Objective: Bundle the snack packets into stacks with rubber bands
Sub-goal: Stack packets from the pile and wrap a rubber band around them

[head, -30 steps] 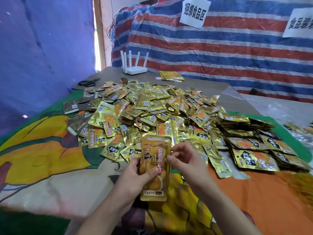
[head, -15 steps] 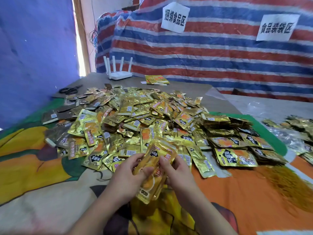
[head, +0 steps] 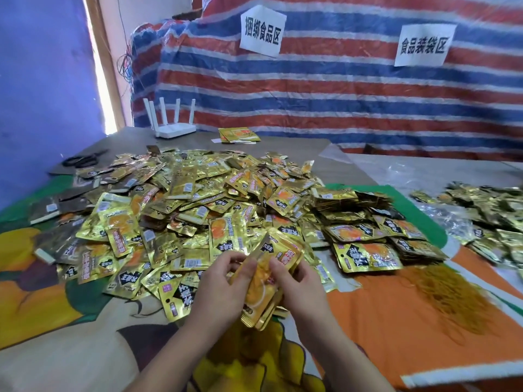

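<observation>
A small stack of gold and orange snack packets (head: 263, 290) is held tilted in front of me, just above the cloth. My left hand (head: 223, 284) grips its left edge and my right hand (head: 300, 287) grips its right edge, thumbs on the top packet. Behind the hands spreads a big loose pile of gold packets (head: 184, 205). Bundled stacks (head: 365, 236) lie to the right of the pile. A heap of yellow rubber bands (head: 450, 295) sits on the orange cloth at the right. No band is visible round the held stack.
A white router (head: 172, 123) and black scissors (head: 85, 159) sit at the table's far left. A few packets (head: 239, 134) lie by the striped tarp wall. More packets and clear plastic bags (head: 486, 219) fill the far right. A colourful printed cloth (head: 70, 335) covers the near table.
The held stack went from upright in my left hand alone to tilted right with both hands gripping it. The view panned to the right, showing more of the table's right side.
</observation>
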Action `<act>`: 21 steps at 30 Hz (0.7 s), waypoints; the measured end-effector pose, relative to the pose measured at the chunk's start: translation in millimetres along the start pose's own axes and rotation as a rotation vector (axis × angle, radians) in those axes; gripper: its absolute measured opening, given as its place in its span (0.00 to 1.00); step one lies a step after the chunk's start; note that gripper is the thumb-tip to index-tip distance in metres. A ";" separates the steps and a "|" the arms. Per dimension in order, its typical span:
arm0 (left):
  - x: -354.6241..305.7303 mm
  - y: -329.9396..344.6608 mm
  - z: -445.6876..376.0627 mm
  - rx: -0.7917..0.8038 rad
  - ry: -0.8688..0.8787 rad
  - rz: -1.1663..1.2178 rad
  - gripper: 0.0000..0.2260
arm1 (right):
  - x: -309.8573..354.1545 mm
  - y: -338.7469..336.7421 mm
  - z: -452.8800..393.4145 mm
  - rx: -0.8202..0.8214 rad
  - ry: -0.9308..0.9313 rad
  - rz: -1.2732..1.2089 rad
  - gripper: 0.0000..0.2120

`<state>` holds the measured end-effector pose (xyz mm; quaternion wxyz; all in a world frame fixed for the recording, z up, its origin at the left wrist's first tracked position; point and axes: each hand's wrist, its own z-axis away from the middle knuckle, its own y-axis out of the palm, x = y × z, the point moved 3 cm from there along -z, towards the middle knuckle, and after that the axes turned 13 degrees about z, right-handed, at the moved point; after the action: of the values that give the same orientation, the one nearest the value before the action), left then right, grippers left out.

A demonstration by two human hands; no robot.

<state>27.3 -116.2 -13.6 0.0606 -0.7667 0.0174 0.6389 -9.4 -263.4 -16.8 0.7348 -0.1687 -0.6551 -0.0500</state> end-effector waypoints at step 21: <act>55.2 -5.3 -69.4 0.282 0.069 -1.224 0.28 | 2.1 -248.9 -212.6 -0.629 0.331 -0.336 0.21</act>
<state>105.7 -116.1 -55.2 0.5154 -0.6424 -0.3387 0.4548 118.6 -563.2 12.6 0.7244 -0.2659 -0.4989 -0.3945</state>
